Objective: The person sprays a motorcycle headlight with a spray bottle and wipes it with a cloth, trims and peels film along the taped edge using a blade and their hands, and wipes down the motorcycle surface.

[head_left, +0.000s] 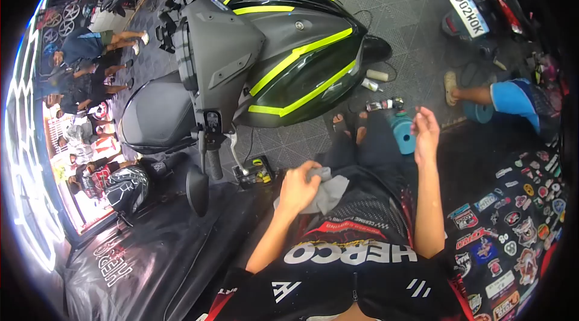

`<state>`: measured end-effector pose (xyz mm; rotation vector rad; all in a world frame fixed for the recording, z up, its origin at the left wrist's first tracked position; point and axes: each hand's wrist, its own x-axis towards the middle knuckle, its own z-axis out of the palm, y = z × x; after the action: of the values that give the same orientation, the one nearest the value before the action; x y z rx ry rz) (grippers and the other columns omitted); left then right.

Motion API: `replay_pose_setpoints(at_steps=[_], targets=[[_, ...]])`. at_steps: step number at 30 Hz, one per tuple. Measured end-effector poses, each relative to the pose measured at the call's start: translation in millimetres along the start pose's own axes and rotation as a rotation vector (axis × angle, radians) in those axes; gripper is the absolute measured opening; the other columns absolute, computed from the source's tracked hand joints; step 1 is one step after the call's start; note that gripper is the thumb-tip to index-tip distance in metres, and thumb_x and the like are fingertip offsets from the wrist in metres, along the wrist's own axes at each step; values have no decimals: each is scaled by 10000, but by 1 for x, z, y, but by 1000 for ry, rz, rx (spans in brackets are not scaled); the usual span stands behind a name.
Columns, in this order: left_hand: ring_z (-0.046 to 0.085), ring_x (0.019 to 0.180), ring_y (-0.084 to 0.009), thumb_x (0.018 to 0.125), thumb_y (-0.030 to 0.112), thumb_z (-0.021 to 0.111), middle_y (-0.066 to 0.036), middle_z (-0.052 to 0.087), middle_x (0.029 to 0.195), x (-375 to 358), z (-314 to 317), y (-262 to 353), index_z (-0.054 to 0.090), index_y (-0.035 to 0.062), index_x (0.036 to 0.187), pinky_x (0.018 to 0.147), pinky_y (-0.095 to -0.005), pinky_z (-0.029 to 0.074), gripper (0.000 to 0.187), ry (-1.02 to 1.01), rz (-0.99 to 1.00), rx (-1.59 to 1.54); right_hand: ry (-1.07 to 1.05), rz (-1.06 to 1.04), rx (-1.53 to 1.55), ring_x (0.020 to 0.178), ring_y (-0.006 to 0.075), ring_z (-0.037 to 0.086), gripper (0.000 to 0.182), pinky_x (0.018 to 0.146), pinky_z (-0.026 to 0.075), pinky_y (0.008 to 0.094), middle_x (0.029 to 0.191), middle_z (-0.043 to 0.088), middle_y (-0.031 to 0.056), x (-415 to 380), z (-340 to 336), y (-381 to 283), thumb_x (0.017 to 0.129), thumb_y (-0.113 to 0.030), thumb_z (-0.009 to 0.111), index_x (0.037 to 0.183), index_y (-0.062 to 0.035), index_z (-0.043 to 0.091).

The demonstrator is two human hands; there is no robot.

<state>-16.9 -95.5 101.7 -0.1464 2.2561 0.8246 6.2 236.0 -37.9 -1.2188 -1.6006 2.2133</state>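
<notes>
My left hand (300, 189) is closed on a grey cloth (325, 193), which hangs in front of my dark shirt. To the right, my right hand (426, 131) is raised with its fingers loosely bent and apart, and nothing shows in it. Just left of that hand is a teal cylindrical object (403, 133). Beyond my hands stands a dark grey and black scooter (307, 50) with bright yellow-green stripes. Neither hand touches it.
Bottles (372, 84) lie beside the scooter's front. A black and yellow item (256, 171) is below the handlebar. Another person's leg (473, 94) and a red-black motorcycle (503, 1) are at right. Several people are at far left. A sticker-covered surface (506, 236) is at lower right.
</notes>
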Motion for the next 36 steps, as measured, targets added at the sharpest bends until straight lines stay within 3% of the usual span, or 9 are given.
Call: replay_pose_setpoints(at_steps=[5, 8, 10, 16, 17, 21, 23, 31, 36], targets=[[714, 922, -380, 890, 337, 695, -248, 719, 936, 13, 29, -1, 691, 14, 1084, 811, -407, 544, 377, 57, -82, 27, -274, -180, -305, 862, 71, 567, 187, 767, 451, 232, 971, 629, -5, 21, 57, 48, 983, -100, 600, 1149, -22, 638], [718, 913, -376, 902, 322, 700, -239, 721, 926, 13, 49, -14, 691, 3, 1073, 792, -401, 545, 363, 75, -137, 22, -510, -407, -411, 934, 241, 604, 158, 855, 459, 329, 996, 654, 109, 36, 103, 41, 944, -79, 592, 1061, -10, 671], [723, 865, -366, 904, 272, 709, -223, 723, 895, 17, 64, -22, 688, -14, 1070, 755, -390, 545, 331, 166, -72, 21, -592, -621, -428, 898, 262, 586, 152, 826, 454, 342, 943, 647, 98, 45, 135, 26, 912, -57, 604, 1033, -26, 692], [738, 801, -235, 885, 159, 730, -171, 745, 901, 52, 27, -10, 725, -9, 1025, 731, -308, 541, 219, 215, -15, -118, -668, -873, -392, 828, 252, 548, 161, 759, 446, 334, 861, 632, 70, 66, 217, 12, 801, 0, 706, 955, -47, 710], [730, 685, -234, 852, 146, 759, -153, 737, 813, 65, 21, -12, 720, 24, 1076, 597, -303, 534, 258, 320, 109, -60, -685, -921, -374, 814, 246, 542, 170, 739, 442, 331, 855, 625, 66, 71, 225, 15, 783, 3, 720, 943, -51, 711], [711, 632, -174, 755, 82, 810, -105, 738, 767, 119, -3, -28, 670, 11, 1232, 607, -255, 526, 502, 420, 404, -80, -721, -1122, -347, 749, 223, 520, 205, 647, 423, 328, 817, 581, 46, 89, 248, 29, 699, 15, 769, 878, -67, 710], [709, 626, -178, 738, 68, 803, -112, 732, 764, 140, -8, -26, 648, 15, 1286, 620, -260, 532, 572, 445, 461, -71, -816, -1166, -383, 830, 197, 541, 239, 696, 434, 303, 955, 618, 60, 99, 245, 37, 778, 12, 742, 1000, -75, 722], [670, 640, -176, 728, 18, 742, -73, 700, 744, 170, -3, -6, 563, 4, 1387, 704, -289, 541, 682, 416, 436, 96, -829, -1177, -371, 731, 146, 592, 304, 582, 462, 221, 968, 584, 129, 98, 253, 36, 679, 154, 740, 950, 17, 731], [556, 506, -154, 755, 123, 773, -10, 623, 657, 182, 8, -13, 547, 86, 1428, 581, -292, 519, 711, 509, 467, 118, -866, -1251, -295, 729, 155, 570, 329, 605, 460, 226, 994, 588, 152, 103, 255, 40, 658, 164, 743, 963, 44, 720]])
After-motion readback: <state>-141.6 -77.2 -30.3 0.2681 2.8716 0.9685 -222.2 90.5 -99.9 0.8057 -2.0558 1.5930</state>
